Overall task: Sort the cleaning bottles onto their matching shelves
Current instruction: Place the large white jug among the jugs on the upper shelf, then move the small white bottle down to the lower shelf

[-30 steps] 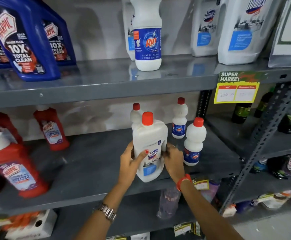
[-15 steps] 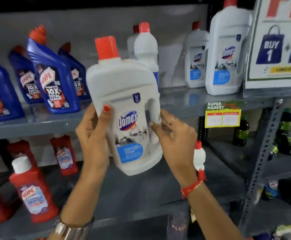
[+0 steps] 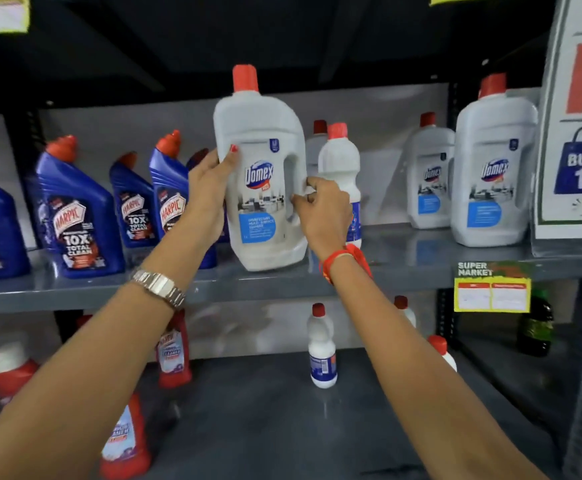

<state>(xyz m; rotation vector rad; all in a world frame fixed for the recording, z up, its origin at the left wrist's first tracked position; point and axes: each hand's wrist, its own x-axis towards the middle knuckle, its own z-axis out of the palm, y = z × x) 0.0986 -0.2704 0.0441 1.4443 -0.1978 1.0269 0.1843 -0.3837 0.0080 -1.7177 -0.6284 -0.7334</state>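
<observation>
A large white Domex bottle [image 3: 265, 188] with a red cap is upright between both hands, its base just above the front edge of the upper grey shelf [image 3: 403, 261]. My left hand [image 3: 210, 192] grips its left side, thumb on the front. My right hand [image 3: 324, 209] holds its handle side. Two matching Domex bottles [image 3: 490, 181] stand on the same shelf at the right. Behind my right hand a small white Rin bottle [image 3: 339, 161] stands on that shelf. Blue Harpic bottles [image 3: 75, 216] fill the shelf's left part.
The lower shelf [image 3: 265, 417] holds red Harpic bottles [image 3: 173, 351] at the left and small white bottles [image 3: 322, 351] in the middle and right. A yellow price tag [image 3: 492, 289] hangs from the upper shelf edge. A promotional sign [image 3: 580, 133] stands at the far right.
Both hands lifted the Domex bottle from the lower shelf up to the level of the upper shelf. The view tilted upward with it.
</observation>
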